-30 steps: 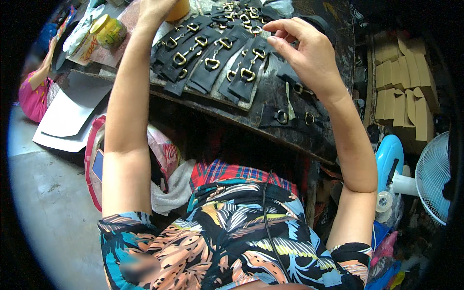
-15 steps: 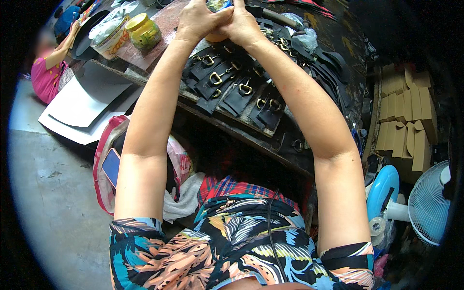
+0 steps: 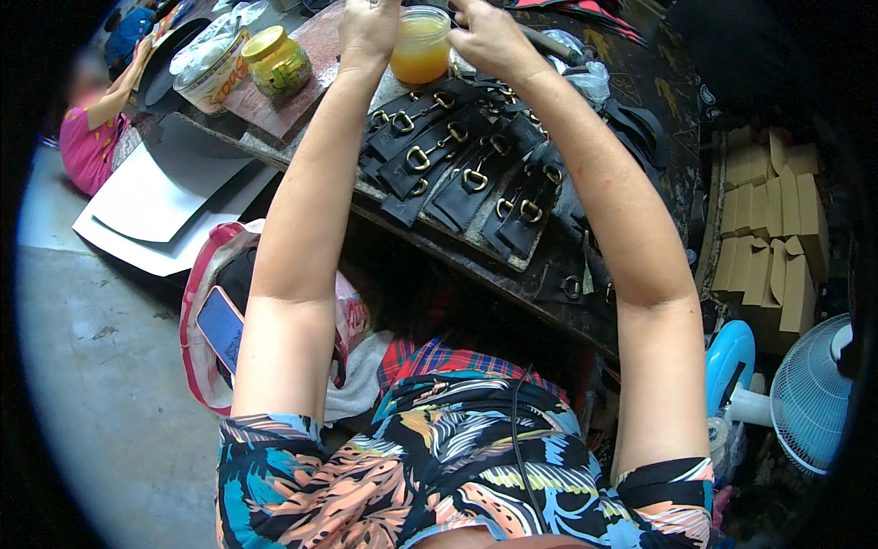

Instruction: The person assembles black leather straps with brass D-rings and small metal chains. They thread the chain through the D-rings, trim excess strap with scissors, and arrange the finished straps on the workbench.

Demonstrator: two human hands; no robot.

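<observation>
At the top of the view stands a clear plastic jar (image 3: 421,57) of yellow-orange liquid, without a lid on it. My left hand (image 3: 369,35) is at the jar's left side, its fingers cut off by the picture's edge. To the right of the jar is my right hand (image 3: 498,44), with thumb and forefinger apart and pointing toward the jar; its other fingers are hidden. Nearer me, several black straps with brass-coloured D-rings (image 3: 448,137) lie in rows on a board (image 3: 517,263).
A yellow-lidded jar (image 3: 277,66) and a tub with a plastic bag (image 3: 210,78) stand at the left. White sheets (image 3: 165,206) jut from the table. Cardboard boxes (image 3: 773,215) and a fan (image 3: 812,393) are at the right. Another person (image 3: 94,142) sits far left.
My hands have moved apart, the right one to the right, uncovering the liquid jar between them. The blue-edged thing seen between them is out of sight. The view has shifted slightly.
</observation>
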